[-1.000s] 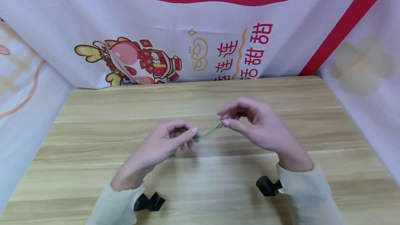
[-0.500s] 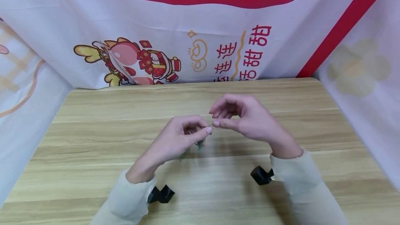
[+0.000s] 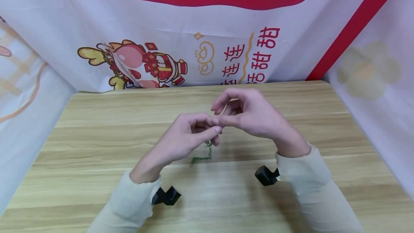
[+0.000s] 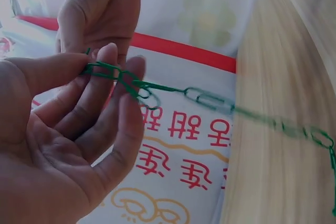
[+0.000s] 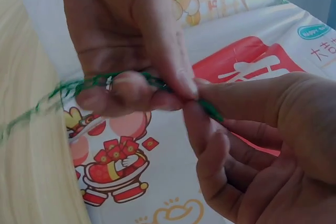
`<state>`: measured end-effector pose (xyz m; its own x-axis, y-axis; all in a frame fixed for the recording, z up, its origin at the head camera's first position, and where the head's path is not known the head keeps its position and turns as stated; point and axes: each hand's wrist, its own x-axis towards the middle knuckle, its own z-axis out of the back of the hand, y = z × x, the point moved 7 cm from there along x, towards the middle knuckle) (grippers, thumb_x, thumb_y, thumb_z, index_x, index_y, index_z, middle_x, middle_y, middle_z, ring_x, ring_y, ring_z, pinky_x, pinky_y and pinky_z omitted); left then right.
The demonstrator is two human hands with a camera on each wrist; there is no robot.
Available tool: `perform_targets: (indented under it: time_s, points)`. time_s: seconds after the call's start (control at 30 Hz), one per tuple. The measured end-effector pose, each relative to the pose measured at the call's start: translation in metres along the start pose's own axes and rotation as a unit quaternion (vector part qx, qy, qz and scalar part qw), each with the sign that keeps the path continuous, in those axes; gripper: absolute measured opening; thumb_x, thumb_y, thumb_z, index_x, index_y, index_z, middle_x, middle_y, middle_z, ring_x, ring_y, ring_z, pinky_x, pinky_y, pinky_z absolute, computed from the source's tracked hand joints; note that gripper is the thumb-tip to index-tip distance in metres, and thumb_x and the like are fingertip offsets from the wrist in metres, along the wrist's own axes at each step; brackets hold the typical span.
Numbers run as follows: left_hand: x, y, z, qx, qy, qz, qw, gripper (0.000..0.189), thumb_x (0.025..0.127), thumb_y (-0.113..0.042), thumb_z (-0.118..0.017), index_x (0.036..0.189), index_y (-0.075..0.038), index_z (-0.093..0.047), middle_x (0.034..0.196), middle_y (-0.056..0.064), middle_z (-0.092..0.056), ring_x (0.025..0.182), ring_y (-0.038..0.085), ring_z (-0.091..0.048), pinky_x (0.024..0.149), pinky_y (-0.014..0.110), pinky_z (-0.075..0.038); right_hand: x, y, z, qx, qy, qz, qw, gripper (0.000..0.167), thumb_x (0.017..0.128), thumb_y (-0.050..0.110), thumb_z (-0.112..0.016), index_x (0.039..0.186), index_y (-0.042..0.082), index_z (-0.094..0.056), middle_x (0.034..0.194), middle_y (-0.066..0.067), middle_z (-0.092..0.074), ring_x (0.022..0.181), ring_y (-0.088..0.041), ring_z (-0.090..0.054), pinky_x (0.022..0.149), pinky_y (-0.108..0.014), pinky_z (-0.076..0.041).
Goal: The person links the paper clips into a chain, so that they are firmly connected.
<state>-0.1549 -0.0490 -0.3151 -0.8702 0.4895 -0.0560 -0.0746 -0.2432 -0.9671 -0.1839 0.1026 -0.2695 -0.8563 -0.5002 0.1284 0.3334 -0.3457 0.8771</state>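
A chain of green paper clips (image 3: 210, 151) hangs below my fingertips in the head view, its lower part bending left just over the tabletop. My left hand (image 3: 182, 134) pinches its upper end between thumb and fingers. In the left wrist view the linked paper clips (image 4: 210, 99) run from that pinch away to the right, partly blurred. My right hand (image 3: 253, 114) meets the left fingertips. In the right wrist view its thumb and forefinger pinch a green clip end (image 5: 212, 110). How the clips join between the fingertips is hidden.
The wooden table (image 3: 129, 110) spreads beneath both hands. A white printed cloth (image 3: 181, 17) with red shapes stands behind it and along both sides. Black wrist cameras stick out from the left cuff (image 3: 171, 195) and right cuff (image 3: 266, 175).
Both hands have come together. The stretch of chain between them is no longer visible, and the chain now dangles below the fingers. My right hand has moved left and slightly away.
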Motion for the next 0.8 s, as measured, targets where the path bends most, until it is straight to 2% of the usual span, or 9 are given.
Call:
perform_targets:
  time_s: [0.07,0.17,0.3,0.4,0.47,0.6,0.73,0.8]
  points:
    - [0.000,-0.004,0.001,-0.008,-0.011,-0.003,0.9999,0.014,0.107,-0.019,-0.068,0.112,-0.009,-0.077,0.091,0.007,-0.079,0.088,0.023,-0.076,0.085,0.034,-0.063,-0.001,-0.004,0.002,0.016,-0.013,-0.012,0.9997,0.014,0.094,0.007,-0.083,0.106,0.008,-0.076,0.095,-0.007,-0.075,0.075,-0.023,-0.072,0.064,-0.029,-0.057]
    - [-0.001,-0.010,0.004,-0.035,-0.036,-0.011,0.9987,0.015,0.108,-0.018,-0.067,0.111,-0.007,-0.076,0.090,0.008,-0.079,0.084,0.023,-0.075,0.080,0.033,-0.063,-0.006,-0.016,0.006,0.050,-0.034,-0.024,0.9979,0.013,0.104,0.016,-0.073,0.112,0.006,-0.075,0.094,-0.010,-0.075,0.079,-0.023,-0.072,0.069,-0.029,-0.058]
    - [-0.002,-0.015,0.010,-0.105,-0.078,-0.017,0.9913,0.018,0.109,-0.017,-0.065,0.114,-0.002,-0.073,0.089,0.005,-0.079,0.080,0.021,-0.075,0.076,0.031,-0.063,-0.017,-0.038,-0.005,0.086,-0.028,-0.023,0.9957,0.025,0.113,0.021,-0.057,0.125,0.004,-0.071,0.111,-0.012,-0.077,0.097,-0.022,-0.070,0.084,-0.029,-0.059]
    - [-0.003,-0.015,0.014,-0.156,-0.108,-0.014,0.9818,0.021,0.109,-0.017,-0.064,0.117,0.001,-0.072,0.089,0.002,-0.079,0.078,0.018,-0.076,0.075,0.030,-0.063,-0.023,-0.050,-0.026,0.099,0.002,-0.006,0.9950,0.026,0.110,0.016,-0.061,0.132,0.003,-0.068,0.126,-0.012,-0.074,0.111,-0.024,-0.069,0.095,-0.033,-0.060]
    - [-0.003,-0.015,0.016,-0.175,-0.125,-0.012,0.9766,0.021,0.109,-0.017,-0.065,0.117,0.001,-0.072,0.089,0.000,-0.080,0.076,0.017,-0.075,0.074,0.030,-0.063,-0.026,-0.052,-0.039,0.107,0.014,0.013,0.9941,0.028,0.104,0.013,-0.069,0.130,0.002,-0.069,0.127,-0.012,-0.073,0.115,-0.026,-0.069,0.101,-0.038,-0.059]
    - [-0.006,-0.015,0.020,-0.193,-0.150,-0.017,0.9695,0.020,0.109,-0.016,-0.065,0.114,0.001,-0.073,0.087,-0.001,-0.080,0.073,0.015,-0.072,0.077,0.031,-0.064,-0.029,-0.047,-0.056,0.127,0.008,0.053,0.9905,0.021,0.098,0.007,-0.078,0.117,0.002,-0.072,0.116,-0.012,-0.078,0.111,-0.025,-0.072,0.104,-0.040,-0.058]
    - [-0.010,-0.017,0.023,-0.216,-0.179,-0.031,0.9595,0.019,0.109,-0.015,-0.065,0.112,0.002,-0.073,0.086,0.000,-0.079,0.075,0.016,-0.074,0.077,0.031,-0.065,-0.034,-0.040,-0.058,0.134,-0.021,0.067,0.9885,0.006,0.099,0.003,-0.075,0.105,0.004,-0.075,0.099,-0.009,-0.080,0.095,-0.020,-0.074,0.093,-0.035,-0.060]
    - [-0.013,-0.019,0.024,-0.228,-0.194,-0.039,0.9533,0.018,0.109,-0.014,-0.064,0.112,0.002,-0.072,0.085,0.001,-0.079,0.075,0.017,-0.076,0.075,0.030,-0.065,-0.038,-0.036,-0.056,0.126,-0.042,0.076,0.9882,0.003,0.099,0.002,-0.074,0.101,0.004,-0.076,0.092,-0.007,-0.079,0.089,-0.017,-0.074,0.087,-0.033,-0.061]
